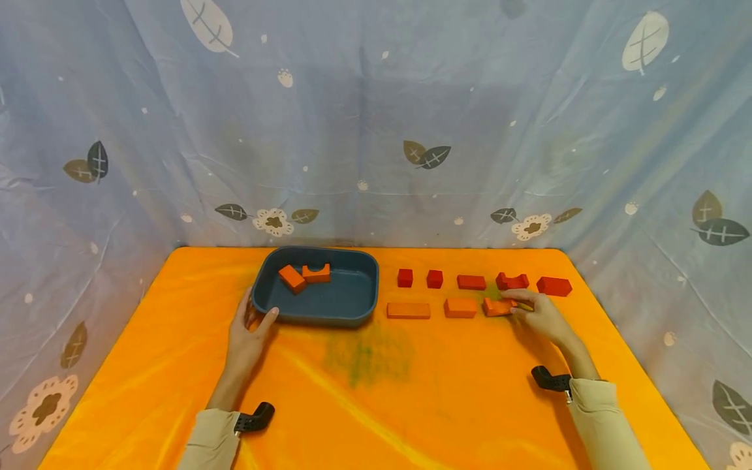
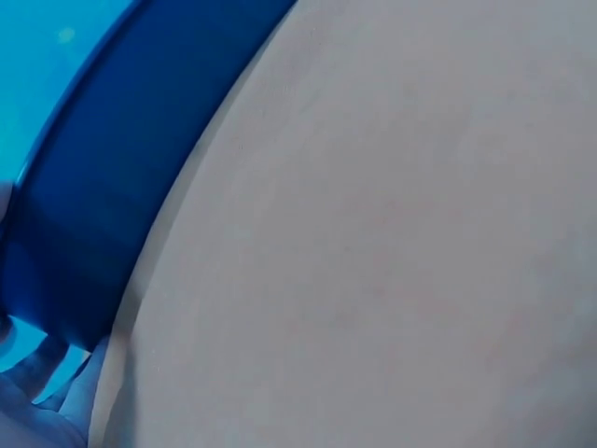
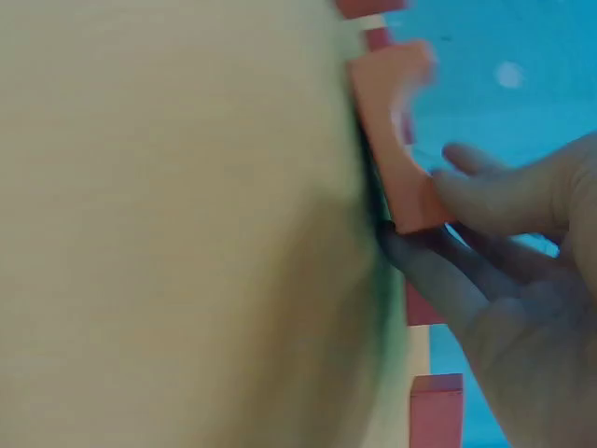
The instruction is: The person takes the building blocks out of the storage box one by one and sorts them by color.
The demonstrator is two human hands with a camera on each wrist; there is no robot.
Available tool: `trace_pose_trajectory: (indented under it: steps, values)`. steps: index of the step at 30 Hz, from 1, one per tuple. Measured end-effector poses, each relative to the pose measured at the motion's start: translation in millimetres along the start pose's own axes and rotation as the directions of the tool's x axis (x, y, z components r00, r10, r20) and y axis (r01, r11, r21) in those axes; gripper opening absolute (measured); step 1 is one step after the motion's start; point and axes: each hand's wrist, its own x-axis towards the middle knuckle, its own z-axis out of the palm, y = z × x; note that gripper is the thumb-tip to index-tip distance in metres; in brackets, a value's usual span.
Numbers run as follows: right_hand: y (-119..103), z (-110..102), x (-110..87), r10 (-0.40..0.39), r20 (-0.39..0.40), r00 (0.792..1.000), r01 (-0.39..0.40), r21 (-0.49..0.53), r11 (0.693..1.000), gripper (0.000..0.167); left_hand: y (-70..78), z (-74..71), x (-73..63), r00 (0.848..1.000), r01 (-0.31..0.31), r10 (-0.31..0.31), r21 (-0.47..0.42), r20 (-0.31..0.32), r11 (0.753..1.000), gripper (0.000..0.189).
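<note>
My left hand (image 1: pixel 247 336) holds the near left corner of a dark blue plastic bin (image 1: pixel 329 321), its thumb at the rim and its fingers along the outer side. Two orange blocks lie inside: a rectangular block (image 1: pixel 292 279) and an arch block (image 1: pixel 317 277). At the right, my right hand (image 1: pixel 543 316) pinches the right end of another orange arch block (image 1: pixel 497 307). The right wrist view shows that arch block (image 3: pixel 392 140) between thumb and fingers, tilted. The left wrist view catches only the bin's wall (image 2: pixel 121 168) and part of the left hand (image 2: pixel 47 401).
Beside the bin lie a long orange block (image 1: pixel 408 311) and a shorter orange block (image 1: pixel 460 307). Behind them is a row of red blocks, including a cube (image 1: pixel 405 278), an arch block (image 1: pixel 512 281) and a block (image 1: pixel 555 286) at the right end. A patterned curtain (image 1: pixel 364 130) surrounds the yellow-covered table (image 1: pixel 411 405).
</note>
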Motion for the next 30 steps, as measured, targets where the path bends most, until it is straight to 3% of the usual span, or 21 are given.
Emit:
trace_pose_trajectory:
  steps: [2,6,9,13,16,20,24,30]
  values:
    - [1.8,3.9,-2.5,-0.011,0.015,1.000,0.011,-0.042,0.999,0.031,8.7,0.4,-4.1,1.000,0.002,-0.002,0.002,0.001,1.000,0.079]
    - [3.1,8.4,-3.7,-0.020,-0.029,0.999,0.015,-0.139,0.990,0.030,14.5,1.6,-7.2,1.000,-0.006,0.006,0.007,-0.002,1.000,0.079]
    - [4.1,7.6,-5.2,-0.037,-0.038,0.999,0.030,-0.178,0.984,0.032,0.4,1.1,-0.4,1.000,-0.014,0.014,0.004,-0.004,1.000,0.081]
    - [6.3,7.2,-7.6,-0.057,-0.024,0.998,0.053,-0.150,0.987,0.035,-21.0,0.1,9.1,0.999,-0.035,0.035,0.010,-0.013,0.999,0.082]
    - [2.2,7.6,-9.2,-0.046,-0.018,0.999,0.042,-0.158,0.987,0.036,-23.4,0.5,10.3,0.999,-0.045,0.045,0.017,-0.017,0.999,0.082]
    - [-19.3,10.7,-10.9,-0.019,-0.040,0.999,0.009,-0.236,0.972,0.033,-22.0,0.1,11.6,0.999,-0.042,0.043,0.018,-0.017,0.999,0.082]
    - [-49.7,20.6,-4.1,-0.028,-0.128,0.991,-0.010,-0.286,0.958,0.031,-21.1,-0.5,12.7,0.998,-0.050,0.050,0.022,-0.022,0.999,0.082]
    - [-93.0,48.7,27.0,-0.109,-0.135,0.985,0.074,-0.245,0.967,0.029,-24.2,0.5,12.3,0.999,-0.038,0.038,0.021,-0.020,0.999,0.083]
